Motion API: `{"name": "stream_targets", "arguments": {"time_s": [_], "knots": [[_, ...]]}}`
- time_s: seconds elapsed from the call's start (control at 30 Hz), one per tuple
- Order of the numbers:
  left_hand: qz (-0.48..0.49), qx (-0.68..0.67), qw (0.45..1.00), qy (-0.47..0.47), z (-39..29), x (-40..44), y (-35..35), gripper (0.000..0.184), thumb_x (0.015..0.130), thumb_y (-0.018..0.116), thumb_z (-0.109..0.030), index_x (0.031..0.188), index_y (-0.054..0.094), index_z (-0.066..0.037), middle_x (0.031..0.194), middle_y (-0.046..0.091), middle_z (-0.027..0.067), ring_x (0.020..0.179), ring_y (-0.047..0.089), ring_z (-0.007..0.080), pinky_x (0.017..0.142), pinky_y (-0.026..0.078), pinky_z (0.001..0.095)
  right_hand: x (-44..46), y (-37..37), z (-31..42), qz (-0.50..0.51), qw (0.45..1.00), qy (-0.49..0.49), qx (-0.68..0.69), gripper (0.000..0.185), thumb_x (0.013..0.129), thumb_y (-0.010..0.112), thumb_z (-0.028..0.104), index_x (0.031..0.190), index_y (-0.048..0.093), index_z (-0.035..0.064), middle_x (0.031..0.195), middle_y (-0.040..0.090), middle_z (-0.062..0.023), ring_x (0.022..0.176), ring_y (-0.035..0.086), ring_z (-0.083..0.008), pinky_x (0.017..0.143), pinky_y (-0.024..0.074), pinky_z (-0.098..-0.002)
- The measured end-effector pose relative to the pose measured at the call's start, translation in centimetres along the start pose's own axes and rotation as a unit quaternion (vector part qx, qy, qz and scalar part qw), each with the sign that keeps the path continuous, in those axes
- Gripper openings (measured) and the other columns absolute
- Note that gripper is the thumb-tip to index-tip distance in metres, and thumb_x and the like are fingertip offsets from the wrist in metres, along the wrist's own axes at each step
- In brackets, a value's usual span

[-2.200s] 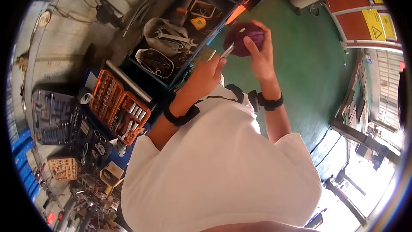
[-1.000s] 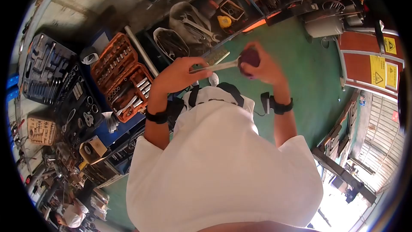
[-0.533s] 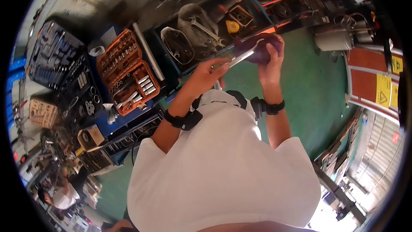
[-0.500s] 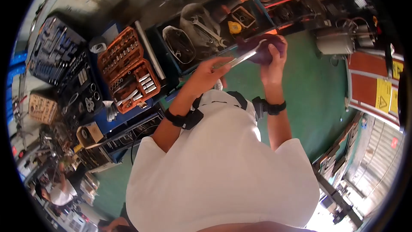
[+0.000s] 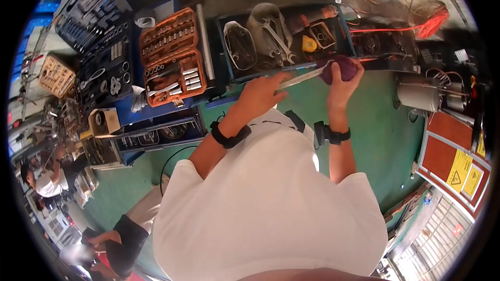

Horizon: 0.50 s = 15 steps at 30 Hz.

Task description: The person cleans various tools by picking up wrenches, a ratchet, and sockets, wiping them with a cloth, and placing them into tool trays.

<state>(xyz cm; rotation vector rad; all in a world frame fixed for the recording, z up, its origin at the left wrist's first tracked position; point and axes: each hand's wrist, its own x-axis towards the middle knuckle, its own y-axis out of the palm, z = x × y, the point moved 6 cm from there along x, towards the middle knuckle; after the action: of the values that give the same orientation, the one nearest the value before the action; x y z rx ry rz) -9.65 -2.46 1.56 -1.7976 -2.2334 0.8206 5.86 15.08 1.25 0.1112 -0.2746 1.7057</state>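
Observation:
My left hand grips one end of a long silvery wrench, which slants up to the right. The wrench's far end meets a dark purple cloth bunched in my right hand, with the thumb pressed over it. Both hands are just in front of a blue-edged tray. In that tray lie several open-end wrenches, a yellow tape measure and a pale-rimmed container of tools.
An orange socket case lies open at the left, beside a dark tool case. A person in dark clothing is at the lower left, and another in white farther off. A tank stands at the right.
The view has swung, so the tool trays appear farther right and higher. The cloth is bunched more tightly in my right hand around the wrench's end. A person in dark clothing has come further into view.

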Motion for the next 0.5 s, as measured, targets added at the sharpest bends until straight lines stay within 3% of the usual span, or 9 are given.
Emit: {"name": "stream_targets", "arguments": {"time_s": [0.13, 0.2, 0.27, 0.33, 0.37, 0.43, 0.5], "knots": [[-0.038, 0.066, 0.997, 0.004, 0.8, -1.1, -0.3, 0.032, 0.087, 0.067, -0.027, 0.108, 0.060, -0.004, 0.071, 0.062, 0.0189, 0.065, 0.061, 0.0353, 0.061, 0.046, 0.0433, -0.4, 1.9, -0.1, 0.070, 0.997, -0.013, -0.013, 0.046, 0.077, 0.076, 0.007, 0.114, 0.048, 0.0050, 0.109, 0.052, -0.0072, 0.095, 0.054, -0.0142, 0.084, 0.0471, -0.0283], [-0.034, 0.086, 0.996, 0.002, 0.9, -1.6, -0.6, 0.030, 0.088, 0.066, -0.029, 0.103, 0.061, -0.004, 0.068, 0.060, 0.0178, 0.062, 0.059, 0.0335, 0.059, 0.044, 0.0427, -1.0, 2.8, 1.5, 0.080, 0.988, -0.116, -0.065, 0.048, 0.075, 0.078, 0.008, 0.113, 0.050, 0.0053, 0.104, 0.056, -0.0085, 0.091, 0.058, -0.0144, 0.080, 0.0497, -0.0282], [0.034, -0.006, 0.996, -0.078, 2.0, -1.8, -0.6, 0.032, 0.091, 0.063, -0.034, 0.092, 0.063, -0.002, 0.063, 0.055, 0.0143, 0.056, 0.052, 0.0251, 0.055, 0.040, 0.0383, -1.1, 3.5, 2.4, 0.139, 0.980, -0.129, -0.061, 0.047, 0.074, 0.078, 0.008, 0.112, 0.051, 0.0054, 0.102, 0.058, -0.0089, 0.088, 0.060, -0.0146, 0.078, 0.0505, -0.0282], [0.036, -0.056, 0.995, -0.076, 3.0, -2.6, -0.7, 0.034, 0.093, 0.062, -0.035, 0.088, 0.063, -0.001, 0.061, 0.052, 0.0110, 0.056, 0.047, 0.0203, 0.054, 0.037, 0.0357, -1.0, 4.4, 3.1, 0.237, 0.962, -0.131, -0.044, 0.044, 0.073, 0.079, 0.007, 0.109, 0.053, 0.0056, 0.095, 0.062, -0.0098, 0.082, 0.064, -0.0151, 0.074, 0.0523, -0.0290], [0.037, -0.103, 0.991, -0.073, 3.5, -2.8, -0.8, 0.037, 0.094, 0.061, -0.036, 0.084, 0.063, 0.000, 0.059, 0.048, 0.0076, 0.056, 0.042, 0.0156, 0.053, 0.035, 0.0331, -0.7, 4.4, 3.1, 0.237, 0.962, -0.132, -0.044, 0.044, 0.073, 0.079, 0.007, 0.109, 0.053, 0.0056, 0.095, 0.062, -0.0098, 0.082, 0.064, -0.0151, 0.074, 0.0523, -0.0290], [0.054, -0.108, 0.989, -0.088, 4.7, -3.2, -0.9, 0.038, 0.094, 0.061, -0.036, 0.083, 0.063, 0.000, 0.059, 0.047, 0.0050, 0.056, 0.040, 0.0126, 0.053, 0.033, 0.0310, -0.9, 5.2, 2.8, 0.329, 0.936, -0.122, -0.022, 0.048, 0.072, 0.078, 0.006, 0.112, 0.052, 0.0056, 0.098, 0.062, -0.0089, 0.086, 0.063, -0.0148, 0.077, 0.0514, -0.0286], [0.068, -0.113, 0.986, -0.104, 5.6, -3.3, -0.6, 0.038, 0.094, 0.062, -0.036, 0.082, 0.063, 0.000, 0.059, 0.045, 0.0023, 0.057, 0.037, 0.0096, 0.052, 0.031, 0.0289, -0.9, 5.0, 2.4, 0.312, 0.946, -0.093, 0.012, 0.050, 0.072, 0.078, 0.005, 0.114, 0.051, 0.0060, 0.099, 0.061, -0.0081, 0.088, 0.062, -0.0152, 0.079, 0.0508, -0.0285]]}}
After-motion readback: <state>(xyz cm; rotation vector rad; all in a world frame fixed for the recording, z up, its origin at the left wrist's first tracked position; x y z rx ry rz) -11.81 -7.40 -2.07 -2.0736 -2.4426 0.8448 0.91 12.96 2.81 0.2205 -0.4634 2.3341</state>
